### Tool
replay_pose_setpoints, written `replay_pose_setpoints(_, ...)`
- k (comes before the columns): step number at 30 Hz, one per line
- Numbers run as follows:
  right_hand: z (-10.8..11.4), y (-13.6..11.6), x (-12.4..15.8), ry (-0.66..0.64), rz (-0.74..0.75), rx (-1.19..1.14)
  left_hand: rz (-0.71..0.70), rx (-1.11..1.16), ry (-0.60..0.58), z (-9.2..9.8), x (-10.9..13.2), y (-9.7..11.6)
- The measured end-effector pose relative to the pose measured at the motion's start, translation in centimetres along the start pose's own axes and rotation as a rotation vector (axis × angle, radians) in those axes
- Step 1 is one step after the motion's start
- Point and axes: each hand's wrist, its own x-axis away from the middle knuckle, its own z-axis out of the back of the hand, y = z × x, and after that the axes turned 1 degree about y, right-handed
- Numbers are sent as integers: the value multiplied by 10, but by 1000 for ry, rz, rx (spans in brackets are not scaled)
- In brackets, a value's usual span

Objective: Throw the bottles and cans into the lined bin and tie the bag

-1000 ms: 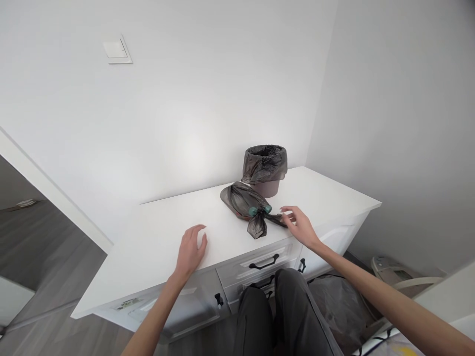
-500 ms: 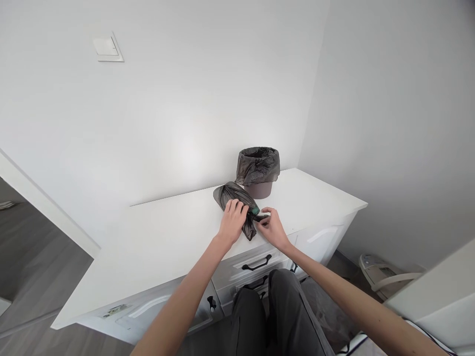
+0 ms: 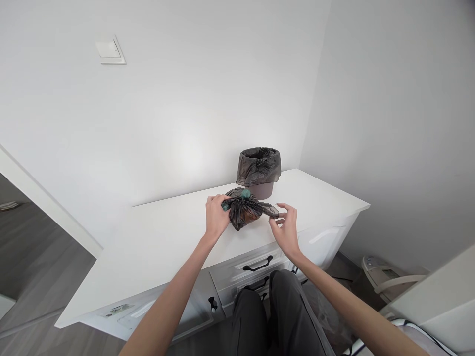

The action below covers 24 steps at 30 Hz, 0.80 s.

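Note:
A filled black plastic bag (image 3: 243, 210) rests on the white cabinet top (image 3: 163, 232), its top gathered and twisted. Green and orange-brown contents show through the thin film. My left hand (image 3: 217, 213) is closed on the bag's left side. On the other side, my right hand (image 3: 285, 227) pinches a loose, stretched end of the bag between thumb and fingers. Just behind the bag stands a small brownish bin (image 3: 262, 190) with a black bag liner (image 3: 260, 170) folded over its rim.
The cabinet front has drawers with dark handles (image 3: 258, 263) close to my knees. A white wall (image 3: 208, 89) with a light switch (image 3: 110, 51) rises behind. A pale appliance (image 3: 386, 277) stands on the floor at right, and a doorway is at left.
The filled bag has been turned and bunched up, so its contents now show on top. My left hand shifted left; my right hand moved right, drawing the loose end out.

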Motion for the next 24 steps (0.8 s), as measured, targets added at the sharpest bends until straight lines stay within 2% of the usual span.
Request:
replay_pose_setpoints(2, 2, -20, 4, 14, 167, 67, 55, 50, 36, 6, 5, 4)
replay_pose_setpoints(5, -2, -50, 11, -40, 406, 187, 116, 100, 92, 13, 14, 10)
replay_pose_setpoints(7, -10, -65, 13, -90, 499, 276, 137, 122, 115, 17, 20, 15)
replay_pose_setpoints(10, -26, -78, 9, -153, 508, 352, 136, 144, 104, 21, 26, 22)
replay_pose_setpoints(15, -45, -80, -6, -200, 459, 357, 53, 138, 34, 28, 30, 22)
replay_pose_setpoints(21, -43, -75, -32, -258, 544, 333, -142, 110, -161, 46, 33, 9)
replay_pose_setpoints(24, -38, -73, -43, -275, 605, 317, -183, 73, -222, 52, 34, 5)
